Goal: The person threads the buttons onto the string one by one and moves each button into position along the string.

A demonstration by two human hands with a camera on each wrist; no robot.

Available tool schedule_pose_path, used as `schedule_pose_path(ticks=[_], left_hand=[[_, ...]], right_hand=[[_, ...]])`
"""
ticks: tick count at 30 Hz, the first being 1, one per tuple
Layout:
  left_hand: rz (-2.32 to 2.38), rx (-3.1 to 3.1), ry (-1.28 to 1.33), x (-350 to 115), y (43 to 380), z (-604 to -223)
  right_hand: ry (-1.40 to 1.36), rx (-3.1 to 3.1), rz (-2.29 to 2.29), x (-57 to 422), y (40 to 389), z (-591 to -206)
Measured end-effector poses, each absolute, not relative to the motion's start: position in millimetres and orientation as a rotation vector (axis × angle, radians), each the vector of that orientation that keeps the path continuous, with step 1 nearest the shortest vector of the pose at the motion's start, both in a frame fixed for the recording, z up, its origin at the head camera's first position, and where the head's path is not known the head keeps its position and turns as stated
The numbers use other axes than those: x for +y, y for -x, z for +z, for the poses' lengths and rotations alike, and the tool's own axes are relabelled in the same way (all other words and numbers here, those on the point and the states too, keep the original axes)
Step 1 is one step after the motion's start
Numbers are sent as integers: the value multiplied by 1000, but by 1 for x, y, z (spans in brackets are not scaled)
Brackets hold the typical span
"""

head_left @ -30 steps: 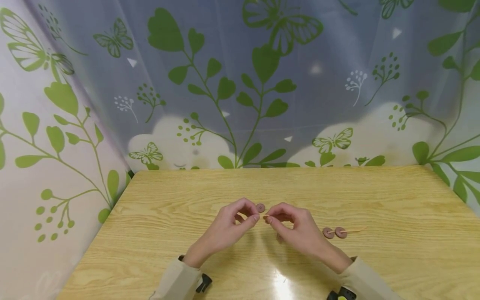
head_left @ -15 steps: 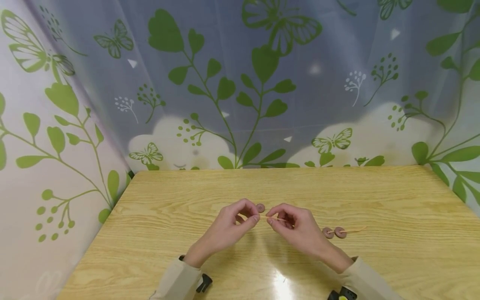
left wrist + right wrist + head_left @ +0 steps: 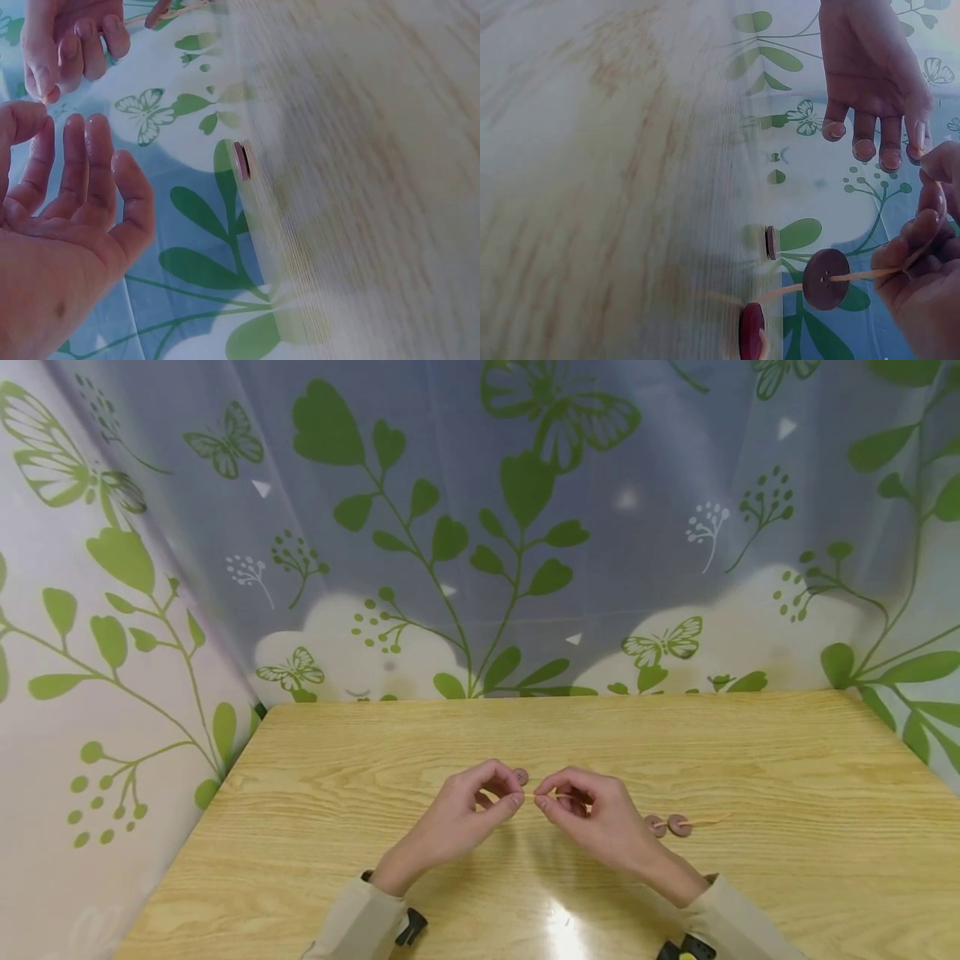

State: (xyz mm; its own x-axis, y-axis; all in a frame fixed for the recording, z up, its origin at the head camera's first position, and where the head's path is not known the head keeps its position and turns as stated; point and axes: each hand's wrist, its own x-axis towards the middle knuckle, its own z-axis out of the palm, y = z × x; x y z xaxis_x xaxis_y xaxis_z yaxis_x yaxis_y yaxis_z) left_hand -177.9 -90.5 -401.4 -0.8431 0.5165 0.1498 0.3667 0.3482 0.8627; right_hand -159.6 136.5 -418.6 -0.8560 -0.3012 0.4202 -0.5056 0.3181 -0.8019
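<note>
My left hand (image 3: 465,806) pinches an end of a thin orange cord (image 3: 889,271) between thumb and forefinger, its other fingers spread in the left wrist view. Close by, fingertips almost meeting it, my right hand (image 3: 592,810) pinches the same cord, which runs on across its curled fingers. Two brown buttons, a nearer one (image 3: 826,279) and a farther one (image 3: 751,331), are threaded on the cord; in the head view they sit right of my right hand, with a cord tail (image 3: 708,820) beyond. Behind the fingertips lies a loose brown button (image 3: 521,775), partly covered by my left hand.
The wood-grain table (image 3: 360,735) spreads under both hands. A leaf-and-butterfly patterned curtain (image 3: 420,552) stands along its back edge, and another patterned cloth (image 3: 112,635) borders the left side.
A second ago only a short bit of cord showed at the right fingertips; now it spans between both hands and trails across the right fingers. My left hand has shifted slightly right.
</note>
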Motion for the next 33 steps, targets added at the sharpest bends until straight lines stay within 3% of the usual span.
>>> schedule_pose_path(ticks=[33], left_hand=[[1428, 2511, -861, -95, 185, -403]], right_hand=[[-777, -2402, 1579, 139, 159, -418]])
